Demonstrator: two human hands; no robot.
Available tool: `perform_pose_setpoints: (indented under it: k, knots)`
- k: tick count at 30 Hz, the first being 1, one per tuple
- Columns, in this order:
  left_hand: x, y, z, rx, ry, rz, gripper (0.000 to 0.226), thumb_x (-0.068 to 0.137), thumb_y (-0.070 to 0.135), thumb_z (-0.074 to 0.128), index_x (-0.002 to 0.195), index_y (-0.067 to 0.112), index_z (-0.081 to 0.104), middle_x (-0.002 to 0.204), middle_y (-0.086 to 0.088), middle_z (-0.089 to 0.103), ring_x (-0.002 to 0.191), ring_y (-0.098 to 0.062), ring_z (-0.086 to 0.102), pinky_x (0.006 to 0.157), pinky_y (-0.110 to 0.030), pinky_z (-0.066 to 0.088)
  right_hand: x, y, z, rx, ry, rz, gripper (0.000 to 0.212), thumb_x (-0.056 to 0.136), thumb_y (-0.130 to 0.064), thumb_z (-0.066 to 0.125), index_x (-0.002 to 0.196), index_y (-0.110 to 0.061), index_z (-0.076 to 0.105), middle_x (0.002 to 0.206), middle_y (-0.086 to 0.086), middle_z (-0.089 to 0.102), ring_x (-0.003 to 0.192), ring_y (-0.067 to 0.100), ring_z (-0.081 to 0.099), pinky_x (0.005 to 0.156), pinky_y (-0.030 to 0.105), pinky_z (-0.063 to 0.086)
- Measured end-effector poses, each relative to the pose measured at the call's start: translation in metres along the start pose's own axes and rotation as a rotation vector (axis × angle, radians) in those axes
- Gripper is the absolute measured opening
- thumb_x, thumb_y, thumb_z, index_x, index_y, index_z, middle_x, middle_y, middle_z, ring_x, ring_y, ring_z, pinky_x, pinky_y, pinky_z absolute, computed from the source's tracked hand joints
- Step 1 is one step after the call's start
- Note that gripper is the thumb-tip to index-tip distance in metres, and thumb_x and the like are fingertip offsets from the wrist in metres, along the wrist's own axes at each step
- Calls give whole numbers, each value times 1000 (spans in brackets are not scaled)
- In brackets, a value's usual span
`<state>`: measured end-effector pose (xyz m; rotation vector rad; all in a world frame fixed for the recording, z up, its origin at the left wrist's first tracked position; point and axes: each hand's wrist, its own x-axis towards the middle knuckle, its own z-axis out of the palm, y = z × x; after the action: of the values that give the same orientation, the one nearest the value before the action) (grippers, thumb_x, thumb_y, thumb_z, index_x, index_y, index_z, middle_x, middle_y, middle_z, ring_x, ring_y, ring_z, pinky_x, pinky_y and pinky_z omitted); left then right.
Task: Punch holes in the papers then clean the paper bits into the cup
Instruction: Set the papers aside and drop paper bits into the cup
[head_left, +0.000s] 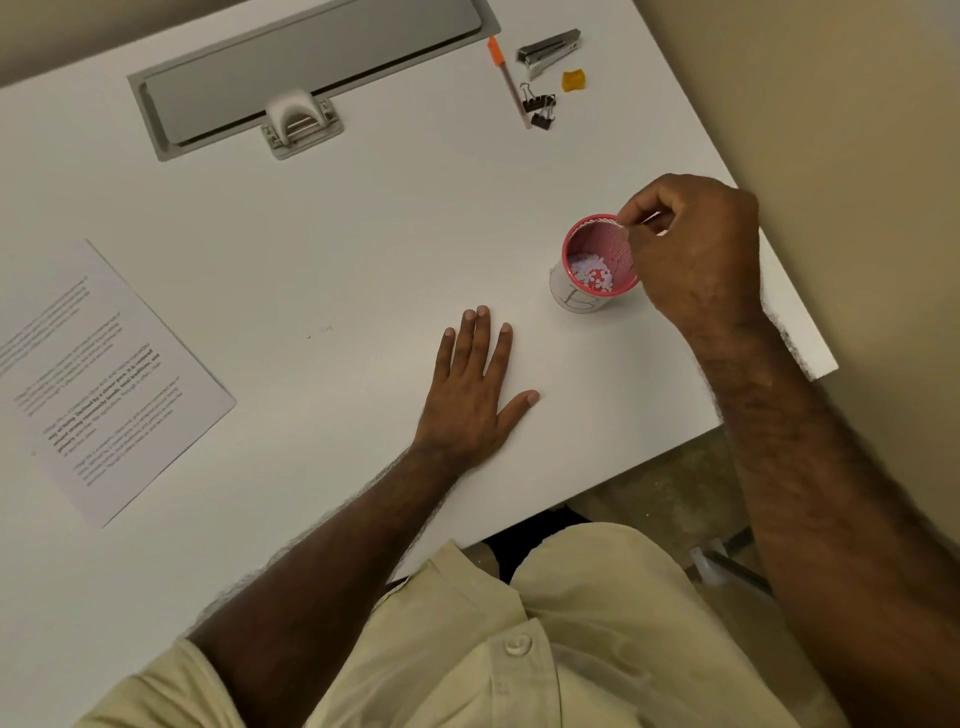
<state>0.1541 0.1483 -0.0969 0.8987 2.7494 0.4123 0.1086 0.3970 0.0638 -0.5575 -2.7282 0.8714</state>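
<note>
Papers (111, 384): printed sheets lying at the left on the white desk (363, 249). Left hand (475, 395) flat on desk, fingers spread, holding nothing. Right hand (696, 249) above the rim of the pink mesh cup (597, 265), fingertips pinched together; what they hold, cannot tell. White paper bits (592, 273) in cup bottom. Hole punch (298, 122) at far edge.

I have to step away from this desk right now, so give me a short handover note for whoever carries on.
Left hand: flat on the table, open and empty.
Right hand: fingertips pinched over the rim of the red mesh cup; whether they hold a bit is not visible.
Paper bits lie in the cup's bottom.
Papers lie far left; hole punch sits at the back.
Done: bits collected; none visible on the table.
Left: probably only withdrawing the right hand.
</note>
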Motion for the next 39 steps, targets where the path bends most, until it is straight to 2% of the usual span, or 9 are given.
perform_pose_setpoints:
  k: [8, 11, 15, 19, 22, 26, 29, 35, 39]
  knots:
    - [-10, -10, 0, -25, 15, 23, 82, 109, 63, 34, 170, 15, 7, 179, -11, -4, 166, -26, -8, 135, -48, 5, 2, 0, 0, 86, -157, 50, 32, 80, -5, 58, 100, -16, 80, 92, -2, 77, 86, 11, 73, 81, 19, 56]
    - [-16, -15, -3, -27, 5, 30, 82, 109, 62, 34, 170, 15, 6, 179, -9, -5, 166, -25, -10, 135, -46, 4, 2, 2, 1, 113, -162, 94, 32, 80, -3, 59, 98, -20, 79, 95, -3, 78, 90, 14, 75, 81, 26, 60]
    - [-24, -21, -5, -55, -6, 40, 80, 110, 60, 34, 170, 16, 6, 179, -8, -4, 166, -23, -9, 135, -45, 4, -2, 6, 5, 73, -58, 139, 16, 80, -18, 69, 91, -27, 78, 91, -12, 78, 79, 12, 75, 67, 26, 57]
    - [-37, -29, -7, -74, 22, 53, 75, 111, 55, 38, 169, 14, 13, 179, -7, 3, 166, -22, -3, 135, -45, 9, -2, 9, 5, 100, -90, 165, 23, 84, -6, 69, 91, -26, 79, 90, -8, 79, 85, 10, 76, 83, 37, 65]
    - [-50, -36, -8, -71, 47, 64, 72, 112, 51, 40, 169, 13, 17, 179, -8, 7, 166, -23, 1, 135, -45, 12, -1, 8, 4, 139, -83, 195, 19, 82, -10, 73, 92, -25, 79, 92, -6, 80, 86, 12, 77, 81, 39, 66]
    - [-63, -45, -10, -72, 78, 60, 70, 112, 47, 43, 168, 10, 22, 178, -8, 13, 166, -23, 7, 134, -47, 18, -3, -2, 6, 178, -31, 174, 15, 82, -26, 78, 96, -23, 80, 87, -6, 78, 80, 12, 75, 80, 35, 65]
    - [-74, -49, -10, -84, 105, 3, 69, 112, 47, 45, 167, 10, 26, 177, -9, 16, 166, -23, 9, 134, -46, 17, -7, -21, 13, 254, 10, 97, 19, 87, -29, 75, 104, -24, 79, 86, -15, 76, 76, -2, 71, 80, 17, 59]
    - [-99, -66, -13, -66, 174, -198, 71, 110, 49, 46, 164, 5, 32, 175, -15, 21, 165, -30, 14, 134, -47, 16, -33, -74, 73, 249, -277, -87, 16, 91, -26, 78, 106, -21, 81, 97, -13, 78, 87, 4, 71, 78, 6, 51]
    - [-108, -83, -21, -44, 204, -373, 68, 112, 45, 39, 163, 0, 32, 174, -18, 21, 164, -32, 14, 134, -49, 15, -55, -100, 124, 181, -513, -232, 17, 91, -23, 79, 106, -16, 82, 99, -4, 78, 87, 8, 70, 86, 16, 54]
